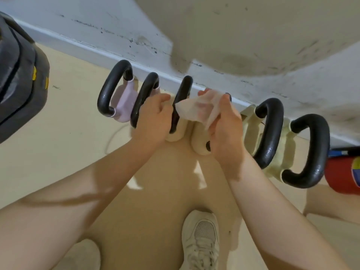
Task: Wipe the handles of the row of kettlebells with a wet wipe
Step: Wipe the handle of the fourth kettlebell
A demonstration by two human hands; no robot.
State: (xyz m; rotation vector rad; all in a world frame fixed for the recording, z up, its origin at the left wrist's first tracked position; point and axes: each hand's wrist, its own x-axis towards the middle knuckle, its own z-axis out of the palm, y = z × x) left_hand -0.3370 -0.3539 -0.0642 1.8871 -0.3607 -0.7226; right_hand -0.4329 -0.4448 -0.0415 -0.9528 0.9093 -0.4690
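A row of kettlebells with black handles stands on the floor along the wall. The leftmost kettlebell (124, 102) has a lilac body; those at the right (272, 131) are cream. My right hand (224, 131) holds a crumpled white wet wipe (196, 110) above the middle of the row. My left hand (153, 117) pinches the wipe's left corner, right in front of the third black handle (182, 94). The wipe hangs between both hands and hides part of the fourth kettlebell (200, 145).
A dark padded piece of gym equipment (17, 78) fills the left edge. A red cylinder with a blue part (342, 172) lies at the far right beside the last kettlebell. My white shoes (202, 240) stand on the beige floor below. The scuffed wall (233, 45) runs behind the row.
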